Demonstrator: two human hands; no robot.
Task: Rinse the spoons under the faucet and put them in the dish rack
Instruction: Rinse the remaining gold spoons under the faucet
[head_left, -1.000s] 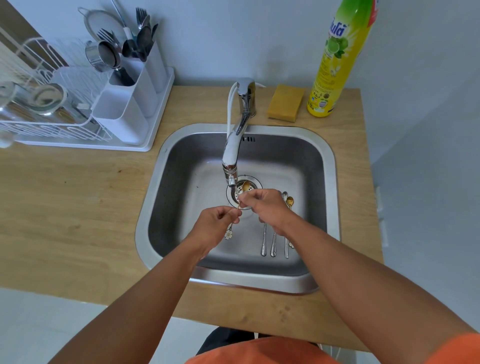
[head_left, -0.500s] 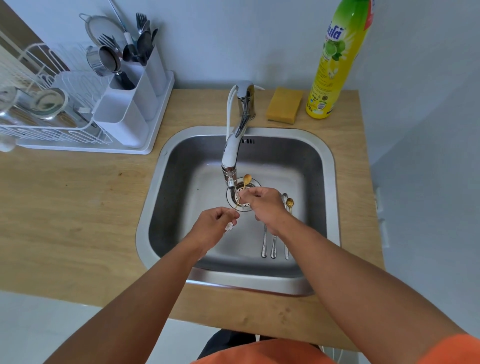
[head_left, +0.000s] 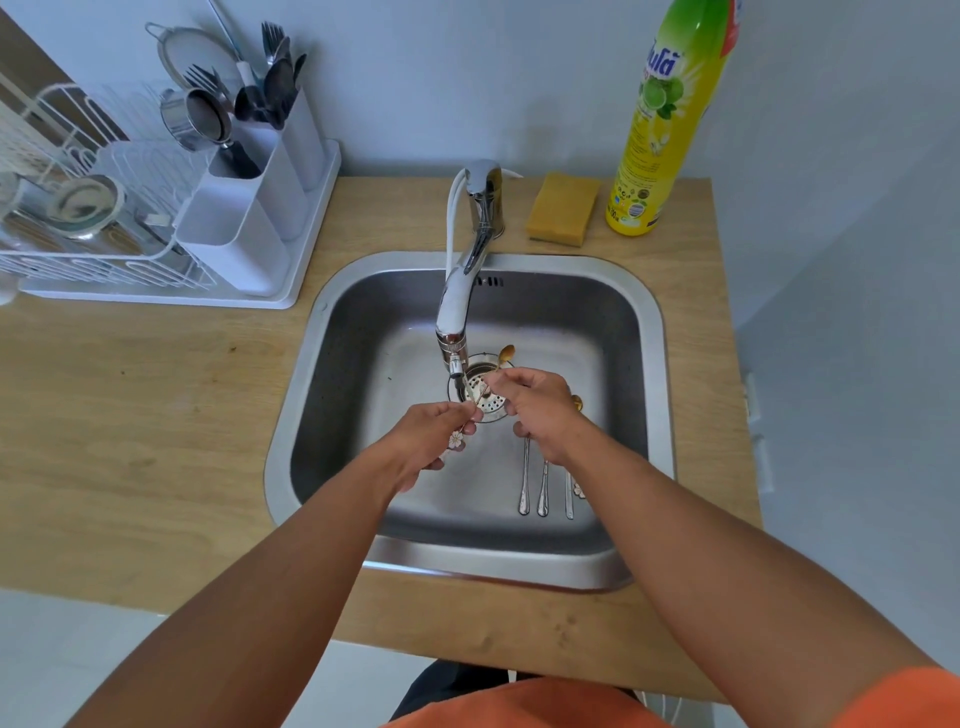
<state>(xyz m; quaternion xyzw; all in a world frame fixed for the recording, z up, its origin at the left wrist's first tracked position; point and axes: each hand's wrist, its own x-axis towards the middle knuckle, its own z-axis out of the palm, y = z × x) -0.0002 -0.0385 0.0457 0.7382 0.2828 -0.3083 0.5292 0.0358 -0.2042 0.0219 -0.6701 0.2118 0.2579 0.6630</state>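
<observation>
A thin gold spoon (head_left: 505, 355) with a flower charm on its handle end sits just under the faucet (head_left: 457, 306) spout, over the drain. My left hand (head_left: 434, 439) pinches its handle near the charm. My right hand (head_left: 535, 410) pinches the stem closer to the bowl, which sticks up past my fingers. Several more spoons (head_left: 543, 486) lie on the sink (head_left: 649, 364) floor below my right hand, partly hidden by it. The white dish rack (head_left: 104, 260) stands on the counter at the far left.
A white cutlery holder (head_left: 249, 218) with forks and spoons stands at the rack's right end, with a strainer and metal cups beside it. A yellow sponge (head_left: 561, 208) and a tall yellow-green bottle (head_left: 660, 124) sit behind the sink. Wooden counter surrounds it.
The gold spoon's bowl has risen slightly above my right fingers, close to the spout. Both hands stay over the drain.
</observation>
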